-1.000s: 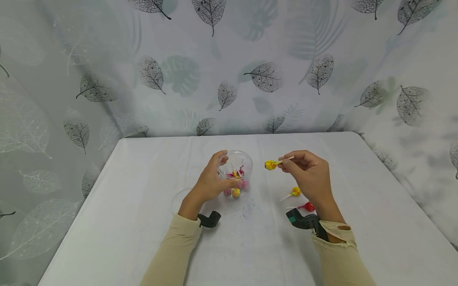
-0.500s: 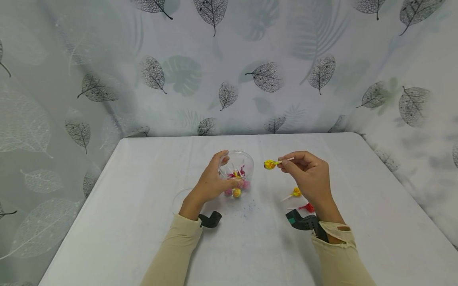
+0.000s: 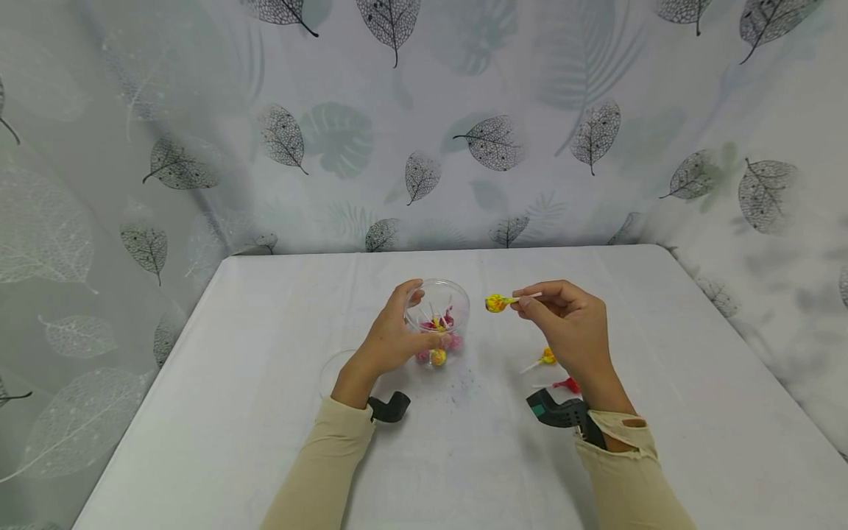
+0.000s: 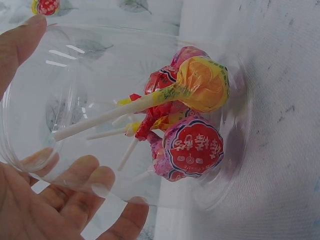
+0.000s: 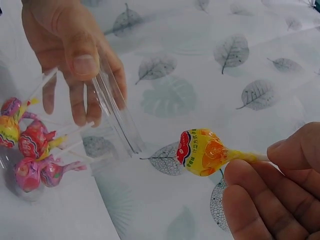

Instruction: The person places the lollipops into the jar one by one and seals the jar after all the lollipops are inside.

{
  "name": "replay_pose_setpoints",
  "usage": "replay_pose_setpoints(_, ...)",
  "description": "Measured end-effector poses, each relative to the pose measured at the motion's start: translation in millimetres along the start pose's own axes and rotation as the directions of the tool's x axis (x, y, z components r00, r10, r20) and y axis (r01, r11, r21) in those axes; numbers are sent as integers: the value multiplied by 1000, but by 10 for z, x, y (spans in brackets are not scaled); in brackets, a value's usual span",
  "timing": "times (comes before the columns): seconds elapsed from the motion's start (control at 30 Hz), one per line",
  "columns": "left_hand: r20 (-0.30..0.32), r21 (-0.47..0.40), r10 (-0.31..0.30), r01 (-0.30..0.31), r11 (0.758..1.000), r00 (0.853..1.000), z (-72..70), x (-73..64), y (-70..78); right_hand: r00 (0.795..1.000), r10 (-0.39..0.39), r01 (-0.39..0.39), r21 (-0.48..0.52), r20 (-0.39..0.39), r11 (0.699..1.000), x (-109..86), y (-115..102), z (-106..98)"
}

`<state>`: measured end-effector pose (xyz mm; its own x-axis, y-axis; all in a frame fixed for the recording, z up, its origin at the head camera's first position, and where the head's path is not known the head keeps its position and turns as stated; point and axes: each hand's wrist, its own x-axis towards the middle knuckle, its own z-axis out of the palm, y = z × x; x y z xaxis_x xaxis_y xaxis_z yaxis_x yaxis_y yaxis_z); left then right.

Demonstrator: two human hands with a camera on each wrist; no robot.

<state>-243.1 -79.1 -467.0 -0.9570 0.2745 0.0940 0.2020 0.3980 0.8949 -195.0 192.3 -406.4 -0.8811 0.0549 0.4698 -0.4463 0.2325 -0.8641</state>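
Observation:
My left hand (image 3: pixel 391 335) grips a clear plastic jar (image 3: pixel 466 313) around its side, the thumb in front and fingers behind. The jar stands on the table without a cover. Several wrapped lollipops lie at its bottom, among them a pink one (image 4: pixel 194 147) and a yellow one (image 4: pixel 204 84), their sticks slanting towards the mouth. To the right of the jar, my right hand (image 3: pixel 570 316) pinches the stick of a yellow lollipop (image 5: pixel 202 152) between thumb and fingers. Its wrapped head points at the jar, apart from the rim and in the air.
A yellow lollipop (image 3: pixel 548 355) and a red lollipop (image 3: pixel 568 384) lie on the white table (image 3: pixel 265 456) below my right hand, the red one partly behind the wrist camera. A clear round lid (image 3: pixel 322 375) lies left, partly behind my left wrist. Leaf-printed cloth (image 3: pixel 424 132) surrounds the table.
My right hand has shifted slightly left with the yellow lollipop, nearer to the jar. My left hand and the jar have stayed in place.

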Motion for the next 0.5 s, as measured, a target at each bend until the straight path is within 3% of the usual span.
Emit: replay_pose_setpoints(0.5,-2,-10,-5,5,1000,1000,2,-9,9,999,-46,45,106,13,993,-13,-8,107)
